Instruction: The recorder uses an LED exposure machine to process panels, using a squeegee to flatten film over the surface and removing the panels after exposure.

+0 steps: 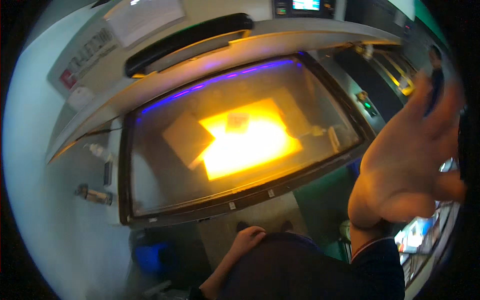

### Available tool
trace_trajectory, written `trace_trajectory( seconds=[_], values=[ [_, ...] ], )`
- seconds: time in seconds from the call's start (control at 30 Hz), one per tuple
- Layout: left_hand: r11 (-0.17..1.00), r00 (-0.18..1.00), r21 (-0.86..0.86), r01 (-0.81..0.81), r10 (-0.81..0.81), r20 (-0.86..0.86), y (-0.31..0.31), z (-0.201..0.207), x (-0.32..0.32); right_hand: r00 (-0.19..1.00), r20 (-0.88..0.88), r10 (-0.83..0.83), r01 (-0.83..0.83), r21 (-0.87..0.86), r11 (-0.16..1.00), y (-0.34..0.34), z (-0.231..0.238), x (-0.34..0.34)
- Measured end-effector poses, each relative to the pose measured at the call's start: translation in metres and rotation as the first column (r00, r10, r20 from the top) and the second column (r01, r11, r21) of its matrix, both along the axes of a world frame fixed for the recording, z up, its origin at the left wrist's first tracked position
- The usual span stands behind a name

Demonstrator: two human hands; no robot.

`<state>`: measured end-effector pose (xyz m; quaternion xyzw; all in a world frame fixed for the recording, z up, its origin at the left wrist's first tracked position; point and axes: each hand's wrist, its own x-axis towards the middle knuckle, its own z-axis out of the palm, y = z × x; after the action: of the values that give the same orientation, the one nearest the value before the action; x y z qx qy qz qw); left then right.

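Observation:
My right hand (pixel 400 160) is raised close to the camera at the right, blurred. Its fingers stretch upward and look apart, with the thumb off to the side; their tips fade into the dark rim. A dark narrow strip shows between the fingers, and I cannot make out what it is. Low in the middle, my left hand (pixel 248 239) rests against my dark clothing, fingers loosely extended, nothing seen in them. Ahead lies a dark-framed glass panel (pixel 165 187). Within it glows a bright yellow sheet (pixel 250 145), with a small greyish square (pixel 237 122) on it and a dull brownish sheet (pixel 187 138) beside it.
Behind the panel runs a raised pale edge with a long black padded bar (pixel 190 42). A small lit screen (pixel 306 5) stands at the back. On the left surface lie a clear cylindrical container (pixel 93 194) and a white bottle (pixel 97 151). A green light (pixel 367 105) glows right of the frame.

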<state>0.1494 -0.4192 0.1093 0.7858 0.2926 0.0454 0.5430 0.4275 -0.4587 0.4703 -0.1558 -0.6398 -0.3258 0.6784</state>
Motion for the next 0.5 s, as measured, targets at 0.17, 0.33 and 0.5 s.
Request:
trace_trajectory(
  seconds=[0.17, 0.33, 0.5],
  values=[
    [0.998, 0.989, -0.013, 0.068, -0.069, -0.132, -0.057, -0.015, 0.007, 0.837, -0.411, -0.36, -0.266, -0.882, 0.388, -0.078, -0.317, 0.051],
    [0.989, 0.984, -0.113, -0.096, 0.077, -0.161, -0.108, -0.027, -0.014, 0.317, -0.805, -0.502, -0.936, -0.349, -0.032, -0.239, -0.508, -0.006],
    [0.959, 0.949, -0.188, -0.214, 0.158, -0.272, -0.114, -0.019, -0.021, 0.886, -0.371, -0.277, -0.459, -0.783, -0.42, -0.168, -0.471, 0.032]
  ],
)
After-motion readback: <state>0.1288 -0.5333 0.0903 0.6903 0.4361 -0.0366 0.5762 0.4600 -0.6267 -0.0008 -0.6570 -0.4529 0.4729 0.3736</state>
